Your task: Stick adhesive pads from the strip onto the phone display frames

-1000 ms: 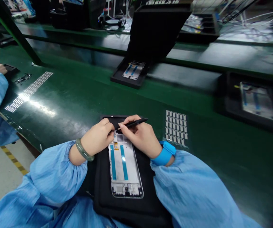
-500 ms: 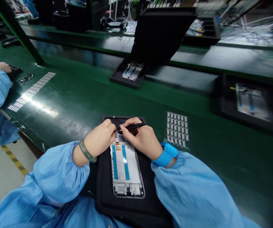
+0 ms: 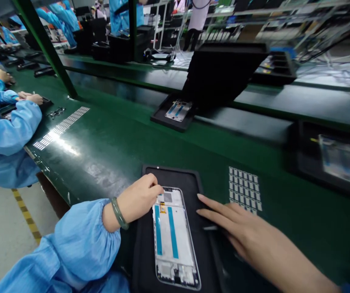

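A white phone mid-frame [image 3: 173, 240] with two blue strips and a small gold-coloured part near its top lies on a black padded mat [image 3: 170, 176]. My left hand [image 3: 138, 199] rests at the frame's upper left edge, fingers curled; whether they hold something small is hidden. A jade bangle [image 3: 119, 213] circles that wrist. My right hand [image 3: 242, 230] lies flat and spread over the mat's right side, holding nothing and apart from the phone frame. Its fingertips are close to a sheet of small grey pads [image 3: 244, 189]. A thin dark bar [image 3: 215, 254] shows below that hand, too dim to identify.
A co-worker's blue sleeves and hands [image 3: 25, 97] work at the left along the green bench. Rows of small pads [image 3: 68, 122] and black parts [image 3: 56, 112] lie there. Across the bench, a phone frame [image 3: 178, 110] sits in a black holder beneath a tilted black panel [image 3: 223, 73].
My right hand has let go of the black pen-like tool and moved right, away from the phone frame, its fingers now flat. The view has tilted upward, showing more of the room.
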Demonstrator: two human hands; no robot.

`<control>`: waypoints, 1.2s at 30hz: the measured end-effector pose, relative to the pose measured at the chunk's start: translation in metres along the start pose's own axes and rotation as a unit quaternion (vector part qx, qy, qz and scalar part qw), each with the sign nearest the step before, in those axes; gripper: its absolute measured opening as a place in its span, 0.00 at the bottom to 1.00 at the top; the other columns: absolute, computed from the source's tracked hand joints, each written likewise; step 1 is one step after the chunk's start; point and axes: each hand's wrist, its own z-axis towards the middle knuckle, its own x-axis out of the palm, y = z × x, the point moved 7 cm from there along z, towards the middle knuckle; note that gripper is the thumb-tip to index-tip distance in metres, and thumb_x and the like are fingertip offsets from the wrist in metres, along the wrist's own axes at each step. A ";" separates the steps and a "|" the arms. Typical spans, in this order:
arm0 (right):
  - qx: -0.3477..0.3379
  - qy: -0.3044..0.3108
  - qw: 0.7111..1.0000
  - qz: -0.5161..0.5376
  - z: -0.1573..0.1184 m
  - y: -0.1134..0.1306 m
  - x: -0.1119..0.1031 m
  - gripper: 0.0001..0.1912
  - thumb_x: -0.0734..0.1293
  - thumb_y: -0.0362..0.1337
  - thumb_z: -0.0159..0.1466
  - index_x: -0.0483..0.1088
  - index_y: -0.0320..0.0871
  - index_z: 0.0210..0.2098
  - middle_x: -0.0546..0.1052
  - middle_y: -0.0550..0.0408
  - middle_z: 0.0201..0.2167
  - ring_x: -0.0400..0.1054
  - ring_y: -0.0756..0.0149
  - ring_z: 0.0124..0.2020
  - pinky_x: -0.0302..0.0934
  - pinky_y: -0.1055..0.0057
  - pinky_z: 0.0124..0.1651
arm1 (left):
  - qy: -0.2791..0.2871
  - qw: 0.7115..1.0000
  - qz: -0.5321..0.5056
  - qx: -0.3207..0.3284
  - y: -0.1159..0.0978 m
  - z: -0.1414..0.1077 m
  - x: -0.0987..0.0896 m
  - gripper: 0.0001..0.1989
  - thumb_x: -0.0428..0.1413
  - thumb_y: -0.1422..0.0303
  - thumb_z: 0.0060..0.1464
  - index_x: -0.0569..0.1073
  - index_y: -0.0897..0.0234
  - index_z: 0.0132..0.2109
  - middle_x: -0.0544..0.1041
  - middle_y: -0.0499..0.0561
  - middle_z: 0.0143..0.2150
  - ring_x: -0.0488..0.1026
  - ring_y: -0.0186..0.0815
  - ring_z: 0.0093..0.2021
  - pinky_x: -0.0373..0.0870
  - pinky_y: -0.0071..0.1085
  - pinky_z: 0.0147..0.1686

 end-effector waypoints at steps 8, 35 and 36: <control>-0.089 0.029 0.994 -0.048 -0.007 -0.026 0.018 0.28 0.53 0.23 0.61 0.63 0.49 0.56 0.66 0.55 0.58 0.71 0.63 0.35 0.69 0.64 0.31 | -0.219 0.971 -0.090 -0.026 0.017 0.000 -0.040 0.15 0.47 0.74 0.58 0.63 0.65 0.53 0.64 0.56 0.50 0.64 0.34 0.53 0.65 0.34 0.54; 0.391 0.039 0.917 -0.075 0.002 -0.218 0.056 0.19 0.57 0.36 0.63 0.69 0.45 0.51 0.72 0.47 0.48 0.68 0.51 0.47 0.66 0.57 0.44 | -0.105 0.956 0.255 -0.099 0.098 0.218 -0.018 0.18 0.39 0.76 0.61 0.69 0.66 0.51 0.70 0.60 0.51 0.63 0.47 0.54 0.57 0.56 0.53; 0.406 0.031 0.911 -0.068 0.004 -0.224 0.057 0.18 0.57 0.37 0.63 0.70 0.46 0.50 0.72 0.47 0.48 0.68 0.50 0.47 0.66 0.57 0.43 | -0.105 0.955 0.259 -0.102 0.100 0.219 -0.020 0.17 0.39 0.75 0.61 0.70 0.65 0.50 0.70 0.60 0.51 0.63 0.47 0.53 0.60 0.55 0.51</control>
